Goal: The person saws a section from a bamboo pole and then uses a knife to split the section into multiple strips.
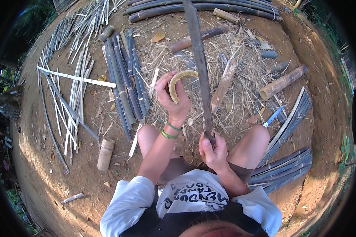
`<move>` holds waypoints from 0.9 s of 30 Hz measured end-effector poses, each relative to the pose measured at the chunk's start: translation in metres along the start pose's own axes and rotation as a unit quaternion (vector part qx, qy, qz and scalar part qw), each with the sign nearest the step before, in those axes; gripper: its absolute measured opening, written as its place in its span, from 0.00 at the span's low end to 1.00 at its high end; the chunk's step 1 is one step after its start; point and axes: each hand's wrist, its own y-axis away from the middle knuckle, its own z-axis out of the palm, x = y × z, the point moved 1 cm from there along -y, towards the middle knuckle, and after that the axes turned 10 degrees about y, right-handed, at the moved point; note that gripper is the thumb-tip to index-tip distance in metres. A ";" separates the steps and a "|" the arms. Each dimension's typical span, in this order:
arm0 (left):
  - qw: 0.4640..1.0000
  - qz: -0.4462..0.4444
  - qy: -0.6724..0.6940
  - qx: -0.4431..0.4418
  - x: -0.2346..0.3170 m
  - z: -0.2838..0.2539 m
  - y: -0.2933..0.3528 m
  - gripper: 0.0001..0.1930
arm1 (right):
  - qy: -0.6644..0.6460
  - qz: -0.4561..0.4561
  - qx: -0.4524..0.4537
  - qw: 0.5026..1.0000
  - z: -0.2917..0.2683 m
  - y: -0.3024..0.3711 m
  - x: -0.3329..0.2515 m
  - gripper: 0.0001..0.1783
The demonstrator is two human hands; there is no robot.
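My left hand [171, 98] grips the top of a split bamboo piece [182, 80], whose curved, half-round end faces up between my knees. My right hand [213, 149] is closed on the handle of a long dark machete [199, 59]. Its blade points up and away from me, just right of the bamboo piece. Two green bands sit on my left wrist. Dry shavings and straw [233, 98] cover the dirt under both hands.
A bundle of dark split bamboo strips [124, 79] lies to the left, pale thin slats [73, 83] further left. Short bamboo sections lie at the right [283, 82] and lower left [105, 154]. More dark strips [284, 168] lie by my right knee, with a small blue-handled knife [273, 116].
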 end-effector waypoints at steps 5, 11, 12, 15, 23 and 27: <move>0.994 -0.019 0.061 -0.086 -0.001 -0.023 0.004 0.14 | -0.023 0.030 0.007 0.999 0.003 0.006 -0.004 0.20; 0.993 -0.042 0.059 -0.096 0.006 -0.041 -0.007 0.16 | -0.006 0.027 -0.010 1.000 0.015 0.007 -0.002 0.19; 0.992 -0.051 0.070 -0.094 0.004 -0.044 -0.008 0.16 | 0.008 0.026 -0.015 1.000 0.017 0.006 -0.005 0.19; 0.992 -0.069 0.063 -0.091 -0.002 -0.051 -0.006 0.16 | 0.043 0.024 -0.028 0.998 0.018 0.004 -0.010 0.18; 0.991 -0.062 0.045 -0.106 0.000 -0.049 -0.005 0.15 | 0.066 0.032 -0.028 0.997 0.018 0.002 -0.013 0.17; 0.990 -0.067 0.029 -0.120 0.002 -0.050 -0.006 0.17 | 0.089 0.042 -0.032 0.995 0.016 0.000 -0.018 0.18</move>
